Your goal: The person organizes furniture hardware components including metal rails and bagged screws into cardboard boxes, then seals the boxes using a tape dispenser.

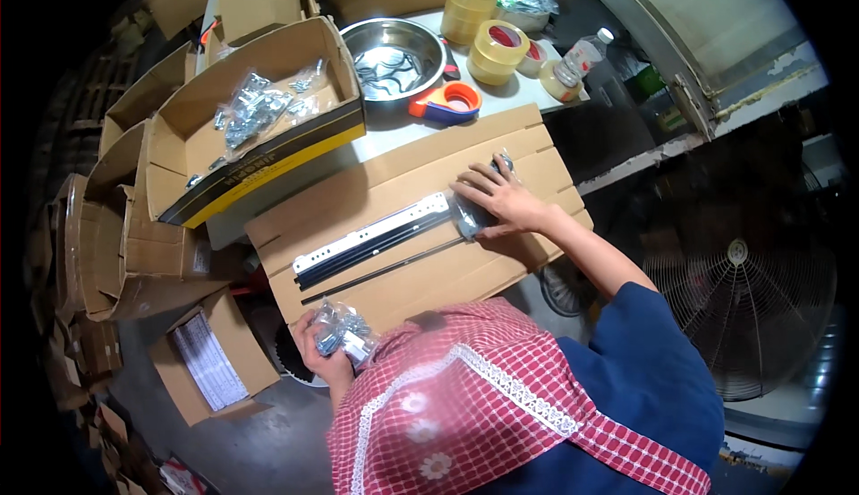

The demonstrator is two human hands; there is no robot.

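Note:
A flat sheet of brown cardboard (394, 174) lies before me on the table. On it rests a set of metal rails (371, 237), one white with holes and others black, and a narrow dark strip (385, 270) runs alongside on the near side. My left hand (324, 359), close to the cardboard's near left corner, is closed around a clear plastic bag of small metal parts (343, 328). Past the rails' right end, my right hand (506, 201) grips a clear bag with dark contents (469, 216) from above, fingers spread across it; the contents are partly hidden.
An open carton (304, 125) with bagged metal hardware stands at the left. Behind the cardboard are a steel bowl (391, 35), an orange-and-blue tape dispenser (447, 101), tape rolls (497, 52) and a bottle (583, 55). A caged fan (738, 316) stands right; a carton with papers (210, 361) sits lower left.

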